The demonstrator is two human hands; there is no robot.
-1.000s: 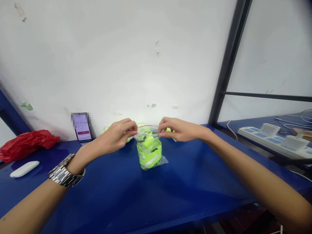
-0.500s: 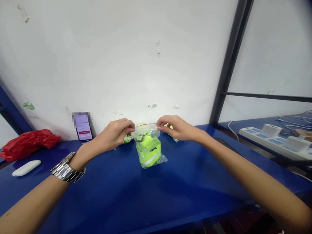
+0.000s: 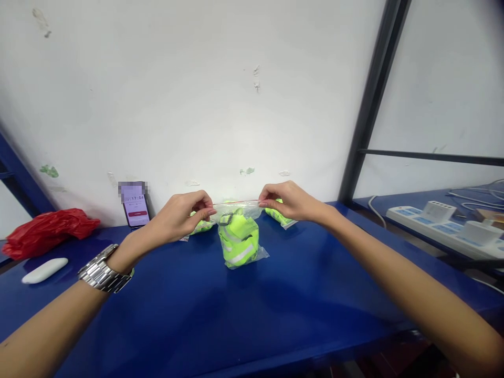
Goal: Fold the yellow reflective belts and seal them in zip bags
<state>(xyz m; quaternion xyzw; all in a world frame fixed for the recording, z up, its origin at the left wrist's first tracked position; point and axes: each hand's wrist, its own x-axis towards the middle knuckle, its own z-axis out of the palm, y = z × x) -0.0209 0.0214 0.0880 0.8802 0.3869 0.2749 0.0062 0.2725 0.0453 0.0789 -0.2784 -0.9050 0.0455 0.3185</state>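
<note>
A clear zip bag (image 3: 249, 211) with a red line along its top edge is stretched between my two hands. Inside it is a folded neon-yellow reflective vest (image 3: 240, 239) with silvery strips; a loose corner of plastic sticks out at its lower right. My left hand (image 3: 185, 214) pinches the bag's top left corner between thumb and fingers. At the top right corner, my right hand (image 3: 287, 202) pinches it the same way. Behind my left hand lies another bagged neon-yellow bundle (image 3: 202, 226), and one more neon-yellow bundle (image 3: 279, 214) sits behind my right hand. Both are partly hidden.
On the blue table (image 3: 244, 315), a phone (image 3: 136, 205) leans against the wall. To its left are a red plastic bag (image 3: 51, 231) and a white oval object (image 3: 45, 271). A white power strip (image 3: 444, 226) with plugs lies at the right, beyond a dark post (image 3: 370, 105).
My hands have moved slightly apart, pulling the bag's top edge wider and tauter. The bundles behind my hands show a little more.
</note>
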